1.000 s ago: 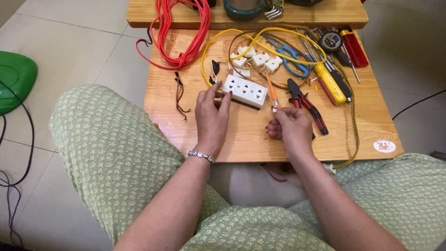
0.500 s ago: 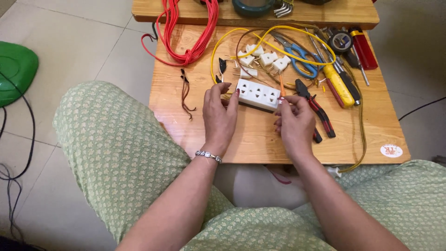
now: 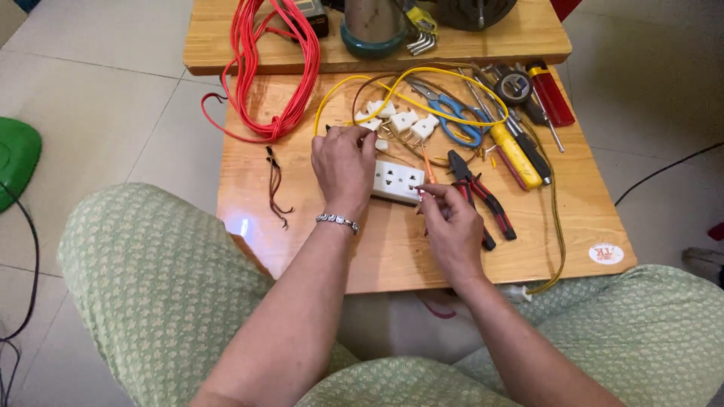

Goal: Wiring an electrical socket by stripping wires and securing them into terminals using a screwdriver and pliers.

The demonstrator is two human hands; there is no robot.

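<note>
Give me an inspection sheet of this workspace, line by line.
Surface: low wooden table, glossy, a second wooden board behind it.
Job's things: white socket strip lying flat on the table.
Clutter: red-handled pliers, blue scissors, yellow screwdriver, small white plugs.
Hands: left hand rests on the socket strip; right hand pinches something small at its end.
Cables: coiled red cable, looped yellow wire.
Surroundings: tiled floor, green object at the left.
</note>
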